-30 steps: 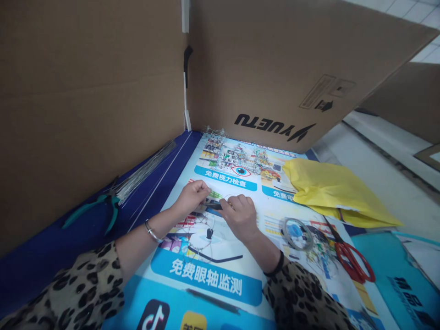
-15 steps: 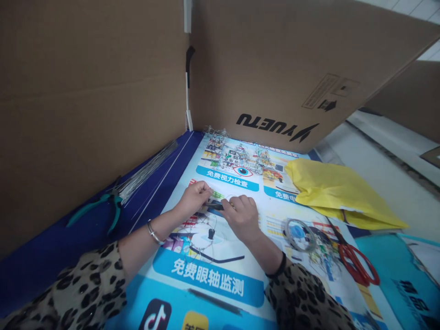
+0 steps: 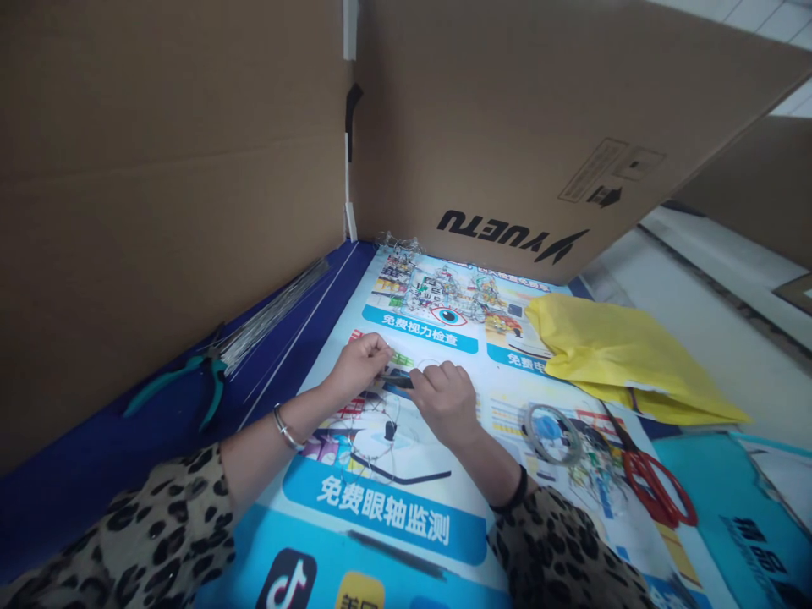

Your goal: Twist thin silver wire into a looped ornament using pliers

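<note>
- Right hand point(image 3: 447, 402) grips a dark tool point(image 3: 397, 381).
- Left hand point(image 3: 360, 365) pinches closed beside it, perhaps steadying something tiny.
- Scissors point(image 3: 634, 461), four o'clock, likely within reach.

From here the cardboard panel point(image 3: 507, 127) looks matt and smooth, the poster point(image 3: 263, 529) flat and faintly sheened. Bare metal wires point(image 3: 270, 320) glint beside pliers point(image 3: 219, 391) with plastic-looking grips. The yellow bag point(image 3: 609, 342) seems soft, creased cloth; the bracelet point(image 3: 285, 432) is polished metal, the sleeves point(image 3: 171, 512) matt fabric, the scissors' handles point(image 3: 634, 474) smooth plastic.
</note>
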`<control>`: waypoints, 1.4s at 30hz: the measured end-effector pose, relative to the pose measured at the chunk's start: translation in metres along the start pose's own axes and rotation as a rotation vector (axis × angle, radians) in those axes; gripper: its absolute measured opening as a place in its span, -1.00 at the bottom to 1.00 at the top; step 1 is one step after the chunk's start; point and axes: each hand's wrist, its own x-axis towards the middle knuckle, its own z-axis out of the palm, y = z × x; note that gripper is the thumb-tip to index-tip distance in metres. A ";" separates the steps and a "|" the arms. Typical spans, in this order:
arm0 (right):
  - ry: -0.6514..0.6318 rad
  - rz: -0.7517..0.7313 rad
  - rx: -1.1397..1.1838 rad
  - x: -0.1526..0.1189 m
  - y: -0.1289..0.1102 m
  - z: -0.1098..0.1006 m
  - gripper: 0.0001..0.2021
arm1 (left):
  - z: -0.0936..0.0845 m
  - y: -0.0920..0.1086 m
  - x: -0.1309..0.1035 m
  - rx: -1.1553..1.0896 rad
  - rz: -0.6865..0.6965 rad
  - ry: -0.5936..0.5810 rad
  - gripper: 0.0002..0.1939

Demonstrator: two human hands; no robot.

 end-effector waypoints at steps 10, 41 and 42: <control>-0.007 0.000 0.015 -0.002 -0.001 0.001 -0.73 | 0.000 0.003 -0.001 -0.077 -0.031 -0.016 -0.75; -0.020 0.019 0.041 -0.005 0.001 0.004 -0.73 | -0.004 0.004 -0.003 -0.064 0.010 -0.058 -0.80; -0.023 0.020 0.044 -0.005 0.001 0.004 -0.73 | -0.004 0.004 -0.003 -0.060 0.015 -0.059 -0.80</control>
